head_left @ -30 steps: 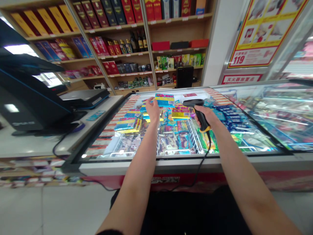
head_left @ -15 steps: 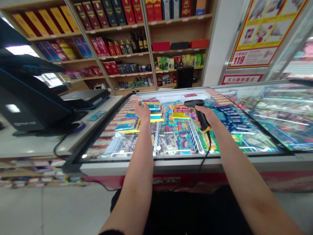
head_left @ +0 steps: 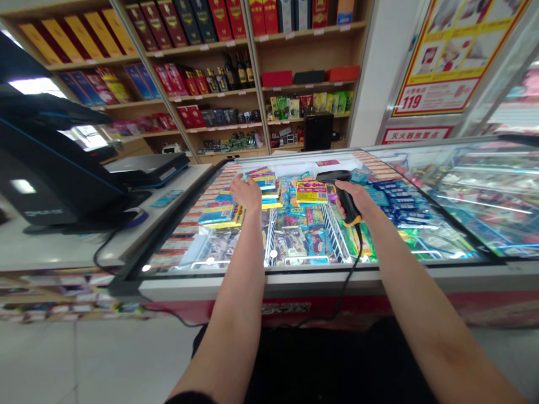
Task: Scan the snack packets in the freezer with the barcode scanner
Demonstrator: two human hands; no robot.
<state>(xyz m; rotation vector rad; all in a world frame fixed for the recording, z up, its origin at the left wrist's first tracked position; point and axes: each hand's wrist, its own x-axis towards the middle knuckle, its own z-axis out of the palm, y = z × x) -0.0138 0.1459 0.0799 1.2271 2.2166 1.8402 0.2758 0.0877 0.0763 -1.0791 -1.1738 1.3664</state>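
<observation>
My left hand [head_left: 246,192] is over the stacks of blue and yellow packets [head_left: 218,214] on the freezer's glass top, its fingers apart and nothing seen in them. More such packets [head_left: 264,180] lie just right of its fingers. My right hand [head_left: 352,200] is wrapped round the grip of a black and yellow barcode scanner [head_left: 346,203]. Left of the scanner's head lies a yellow and pink packet [head_left: 311,192]. The scanner's cable [head_left: 352,270] hangs down over the freezer's front edge.
The chest freezer [head_left: 189,292] holds white wire baskets with wrapped goods. Blue packets [head_left: 398,202] lie to the right. On the left counter [head_left: 54,252] stand a black terminal [head_left: 54,168] and a flat black device [head_left: 147,167]. Shelves [head_left: 311,53] of boxes rise behind.
My left hand's fingers have opened and spread a little over the packets, after being curled. The right hand and scanner have barely moved.
</observation>
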